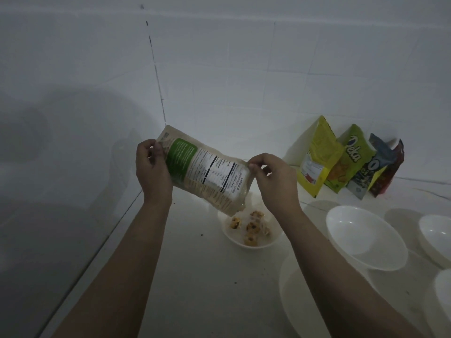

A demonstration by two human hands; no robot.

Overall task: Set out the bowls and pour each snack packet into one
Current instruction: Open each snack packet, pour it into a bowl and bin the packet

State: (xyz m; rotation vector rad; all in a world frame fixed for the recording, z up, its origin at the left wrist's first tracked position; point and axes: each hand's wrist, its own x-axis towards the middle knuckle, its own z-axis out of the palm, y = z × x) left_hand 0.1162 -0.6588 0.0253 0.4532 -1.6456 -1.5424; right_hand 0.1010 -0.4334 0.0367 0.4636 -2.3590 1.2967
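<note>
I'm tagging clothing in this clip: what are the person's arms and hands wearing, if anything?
Nothing shows. Both forearms are bare as far as the bottom edge of the frame, with no sleeve in view. The left hand and right hand carry no gloves, and no rings, watch or bracelets can be made out in the dim light.

Read "LAFOOCO" and "Jackfruit Chips", sideways, on the back of the beige packet held at the frame's centre, beside a nutrition table too small to make out. Read "Deka" in white script on the green packet leaning against the wall at right. Lettering on the neighbouring packets too dim or small to read.
</note>
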